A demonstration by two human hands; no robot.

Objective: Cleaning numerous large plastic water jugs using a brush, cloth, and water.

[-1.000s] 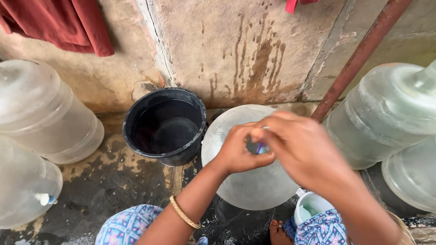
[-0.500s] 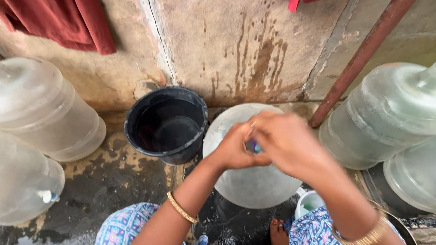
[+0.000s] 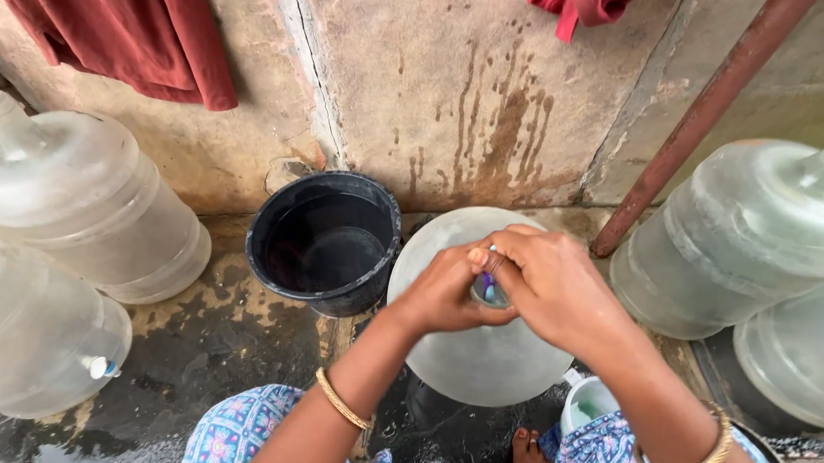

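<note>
The left hand (image 3: 442, 294) and right hand (image 3: 550, 286) meet over the mouth of the upright water jug (image 3: 481, 357), both closed around its neck and a small blue-and-purple piece (image 3: 487, 287), possibly a cap or scrubber; I cannot tell which. The jug stands between the knees, beside a black bucket (image 3: 325, 244) holding little water. Judging by this, work at the mouth is underway; other jugs (image 3: 84, 205) stand untouched nearby.
</note>
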